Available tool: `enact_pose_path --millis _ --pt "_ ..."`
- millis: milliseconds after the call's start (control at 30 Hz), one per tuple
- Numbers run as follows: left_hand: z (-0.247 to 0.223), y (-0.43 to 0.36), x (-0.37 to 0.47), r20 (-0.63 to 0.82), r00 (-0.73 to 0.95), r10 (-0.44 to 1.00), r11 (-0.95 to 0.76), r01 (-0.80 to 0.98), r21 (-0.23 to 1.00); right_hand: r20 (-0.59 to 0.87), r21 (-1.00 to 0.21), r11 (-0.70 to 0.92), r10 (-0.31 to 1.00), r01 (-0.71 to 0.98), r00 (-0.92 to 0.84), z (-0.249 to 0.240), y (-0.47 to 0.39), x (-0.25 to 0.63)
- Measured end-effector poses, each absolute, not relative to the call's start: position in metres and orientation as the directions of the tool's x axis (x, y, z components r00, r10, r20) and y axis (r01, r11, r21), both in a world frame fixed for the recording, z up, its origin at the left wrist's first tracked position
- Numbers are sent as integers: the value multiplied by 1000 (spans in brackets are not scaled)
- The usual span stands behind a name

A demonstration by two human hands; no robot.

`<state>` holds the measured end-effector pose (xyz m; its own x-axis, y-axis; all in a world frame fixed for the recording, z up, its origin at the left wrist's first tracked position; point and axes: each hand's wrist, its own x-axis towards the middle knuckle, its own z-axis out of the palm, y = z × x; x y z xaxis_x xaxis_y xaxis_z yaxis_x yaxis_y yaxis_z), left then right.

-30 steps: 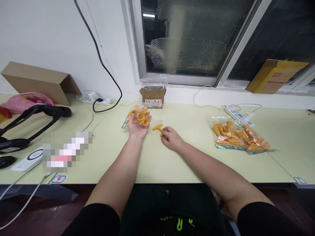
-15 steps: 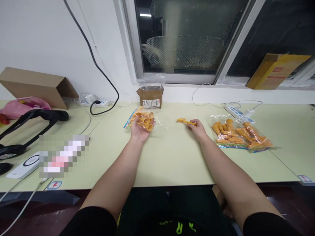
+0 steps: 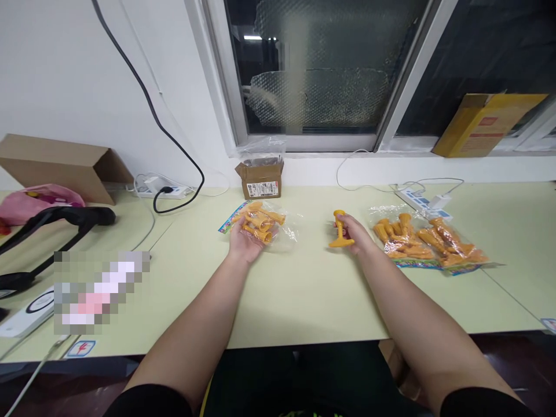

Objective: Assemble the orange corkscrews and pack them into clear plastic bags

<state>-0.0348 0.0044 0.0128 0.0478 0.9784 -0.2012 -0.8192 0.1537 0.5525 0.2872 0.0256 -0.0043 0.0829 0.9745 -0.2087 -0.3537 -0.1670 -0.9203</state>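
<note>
My left hand (image 3: pixel 247 242) holds a clear plastic bag of orange toy pieces (image 3: pixel 259 222) from below, its fingers curled round the bag's near side. Several hollow pieces show through the film, and the bag's colourful header strip points left. In my right hand (image 3: pixel 351 231) is a single orange piece (image 3: pixel 340 229), gripped by its stem, with a round end at the top and a wider, flat end at the bottom. To the right of that hand, two more filled bags (image 3: pixel 403 234) lie side by side on the table.
A small open cardboard box (image 3: pixel 262 178) stands by the wall. Power strips (image 3: pixel 417 200) and cables lie along the back. At the left are a black strap frame (image 3: pixel 78 217), a pink bag (image 3: pixel 41 202), a larger carton (image 3: pixel 56 165) and a white device (image 3: pixel 30 313).
The orange piece in my right hand has turned from lying sideways to upright. The bag in my left hand has tilted, its hollow pieces now pointing more to the right. The camera view has shifted slightly.
</note>
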Motion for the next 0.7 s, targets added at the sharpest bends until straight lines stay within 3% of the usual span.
enact_pose_path --millis 400,533,700 --pt "9 4 -36 -168 87 982 168 -811 560 -121 -784 -167 986 -597 -118 14 12 284" --pt "8 6 -34 -174 85 981 166 -828 536 -49 -825 -184 965 -535 -256 18 5 281" --pt "8 4 -32 -149 140 979 200 -814 545 -80 -884 -263 900 -387 -428 15 -2 271"
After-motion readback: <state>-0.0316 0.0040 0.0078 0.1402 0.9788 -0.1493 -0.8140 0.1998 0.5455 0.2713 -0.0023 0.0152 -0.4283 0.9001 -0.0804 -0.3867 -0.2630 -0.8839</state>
